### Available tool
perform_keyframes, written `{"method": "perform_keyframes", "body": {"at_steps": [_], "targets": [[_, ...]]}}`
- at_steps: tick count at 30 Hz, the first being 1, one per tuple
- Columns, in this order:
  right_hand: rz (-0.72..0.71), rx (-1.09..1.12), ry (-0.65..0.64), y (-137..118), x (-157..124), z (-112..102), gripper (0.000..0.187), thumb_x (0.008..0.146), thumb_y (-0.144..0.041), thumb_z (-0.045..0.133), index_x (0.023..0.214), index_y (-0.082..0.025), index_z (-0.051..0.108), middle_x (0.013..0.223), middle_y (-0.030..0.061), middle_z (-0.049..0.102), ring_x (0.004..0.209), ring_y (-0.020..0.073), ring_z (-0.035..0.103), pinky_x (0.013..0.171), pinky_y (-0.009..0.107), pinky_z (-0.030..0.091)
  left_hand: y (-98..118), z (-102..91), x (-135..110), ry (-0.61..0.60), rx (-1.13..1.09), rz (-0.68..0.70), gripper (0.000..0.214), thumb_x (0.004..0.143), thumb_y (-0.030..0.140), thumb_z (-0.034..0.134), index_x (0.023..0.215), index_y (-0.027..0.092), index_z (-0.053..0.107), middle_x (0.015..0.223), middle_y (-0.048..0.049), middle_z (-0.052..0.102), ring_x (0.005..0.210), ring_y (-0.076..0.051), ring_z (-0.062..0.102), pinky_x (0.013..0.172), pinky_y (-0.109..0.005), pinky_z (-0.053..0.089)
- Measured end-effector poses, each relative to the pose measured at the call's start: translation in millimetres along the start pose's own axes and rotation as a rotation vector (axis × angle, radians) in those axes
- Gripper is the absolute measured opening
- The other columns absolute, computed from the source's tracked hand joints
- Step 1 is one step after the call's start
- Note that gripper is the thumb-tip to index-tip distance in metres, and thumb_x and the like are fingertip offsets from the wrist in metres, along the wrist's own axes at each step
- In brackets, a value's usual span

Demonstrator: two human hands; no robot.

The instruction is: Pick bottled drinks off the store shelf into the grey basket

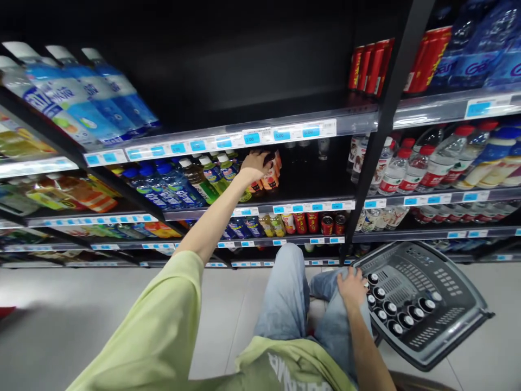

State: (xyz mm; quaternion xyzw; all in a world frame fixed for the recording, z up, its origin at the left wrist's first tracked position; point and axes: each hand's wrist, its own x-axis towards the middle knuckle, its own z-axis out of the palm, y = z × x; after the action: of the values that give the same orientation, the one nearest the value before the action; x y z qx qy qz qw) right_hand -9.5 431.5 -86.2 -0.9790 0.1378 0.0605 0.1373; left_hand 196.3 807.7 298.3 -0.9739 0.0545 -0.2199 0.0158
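Note:
My left hand (255, 164) reaches into the middle shelf, its fingers curled round the top of an orange-labelled drink bottle (272, 179). The bottle's neck is partly hidden by the fingers. Left of the hand stand green-labelled bottles with pale caps (212, 172) and a row of blue-capped bottles (166, 179). My right hand (353, 285) lies on my bent knee with its fingers spread, holding nothing. Close beside it is a grey shopping basket (459, 309) with several dark-capped bottles (391, 308) standing inside.
Above my left hand runs a shelf edge with price labels (252, 137). A black upright post (380, 119) divides the shelves on the right. Red cans (313, 224) stand on the lower shelf, and red-capped water bottles (401, 168) beyond the post. Pale floor tiles (228, 304) lie below.

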Motion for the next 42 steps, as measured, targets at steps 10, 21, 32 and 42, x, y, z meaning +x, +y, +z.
{"method": "perform_keyframes", "body": {"at_steps": [10, 21, 32, 42], "targets": [[-0.010, 0.001, -0.043, 2.6, -0.7, -1.2, 0.057, 0.105, -0.044, 0.048, 0.152, -0.014, 0.059, 0.165, 0.0264, 0.042, 0.132, 0.0460, 0.055, 0.099, 0.058, 0.052, 45.9, -13.4, -36.3, -0.045, 0.135, 0.082, 0.040, 0.101, 0.044, 0.056, 0.122, 0.014, 0.071, 0.126, -0.0176, 0.068, 0.103, -0.032, 0.070, 0.089, -0.041, 0.053], [-0.033, -0.023, -0.033, 7.1, 0.1, 13.3, 0.058, 0.107, -0.046, 0.044, 0.157, -0.019, 0.055, 0.168, 0.0208, 0.041, 0.137, 0.0417, 0.054, 0.104, 0.054, 0.052, 97.1, -26.3, -118.5, 0.458, -0.080, 0.659, 0.022, 0.102, 0.020, 0.059, 0.080, 0.022, 0.061, 0.078, -0.0018, 0.065, 0.071, -0.015, 0.062, 0.061, -0.028, 0.046], [-0.101, 0.436, 0.101, 5.6, -32.6, -2.1, 0.074, 0.082, -0.024, 0.063, 0.153, -0.010, 0.048, 0.150, 0.0232, 0.062, 0.145, 0.0382, 0.056, 0.124, 0.049, 0.043, 213.7, 65.5, -203.9, -0.016, -0.822, 0.264, 0.014, 0.089, 0.022, 0.059, 0.075, 0.025, 0.062, 0.081, -0.0075, 0.068, 0.074, -0.021, 0.066, 0.068, -0.034, 0.055], [0.034, 0.856, -0.050, -10.2, -49.5, -0.4, 0.077, 0.067, -0.038, 0.084, 0.133, -0.017, 0.050, 0.109, 0.0143, 0.080, 0.099, 0.0335, 0.079, 0.088, 0.042, 0.066, 232.0, 194.0, -221.4, -0.248, -0.975, -0.011, 0.016, 0.085, 0.019, 0.067, 0.071, 0.021, 0.061, 0.082, -0.0042, 0.068, 0.080, -0.020, 0.066, 0.082, -0.034, 0.055]]}}
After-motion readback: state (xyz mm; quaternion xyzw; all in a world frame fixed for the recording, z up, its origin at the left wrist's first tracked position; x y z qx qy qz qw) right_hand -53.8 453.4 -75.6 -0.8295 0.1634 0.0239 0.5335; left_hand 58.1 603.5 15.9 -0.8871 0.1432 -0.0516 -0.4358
